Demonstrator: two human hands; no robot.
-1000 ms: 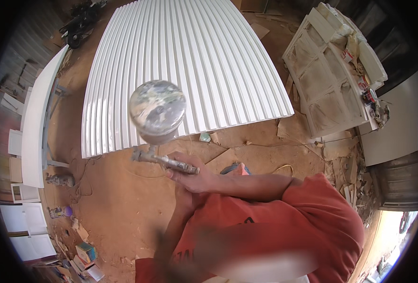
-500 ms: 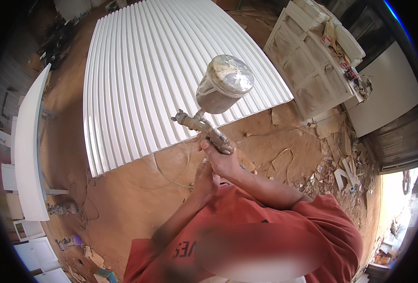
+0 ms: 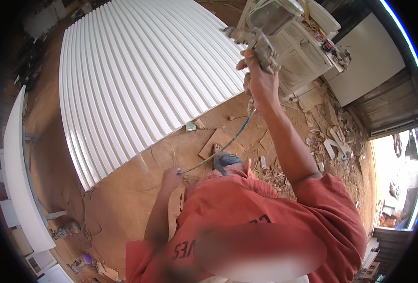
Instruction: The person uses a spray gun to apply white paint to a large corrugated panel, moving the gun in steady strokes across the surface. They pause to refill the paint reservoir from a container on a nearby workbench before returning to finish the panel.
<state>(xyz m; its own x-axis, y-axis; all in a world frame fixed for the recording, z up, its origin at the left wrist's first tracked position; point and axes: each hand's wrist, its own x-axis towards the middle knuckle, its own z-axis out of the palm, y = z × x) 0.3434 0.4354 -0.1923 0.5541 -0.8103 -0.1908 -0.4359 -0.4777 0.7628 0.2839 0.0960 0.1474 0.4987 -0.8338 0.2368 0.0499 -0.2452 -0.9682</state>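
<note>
My right hand is raised out ahead to the right, closed round the handle of a spray gun. A paint-stained metal cup sits on top of the gun. From the handle's lower end a thin hose curves down to my left hand, which is closed on it low in front of my body. Beyond both hands lies a large white ribbed panel, glossy along its near left corner. The gun is held near the panel's right edge; its nozzle points left.
Right of the panel stands a dusty panelled cabinet with cans and clutter on top. A long white board rests on a stand at the left. Scraps and broken wood litter the brown floor at right. Hose loops lie at left.
My right hand has carried the spray gun forward and to the right. My left hand has come away from beside it, down and left, and now holds the hose stretched between them.
</note>
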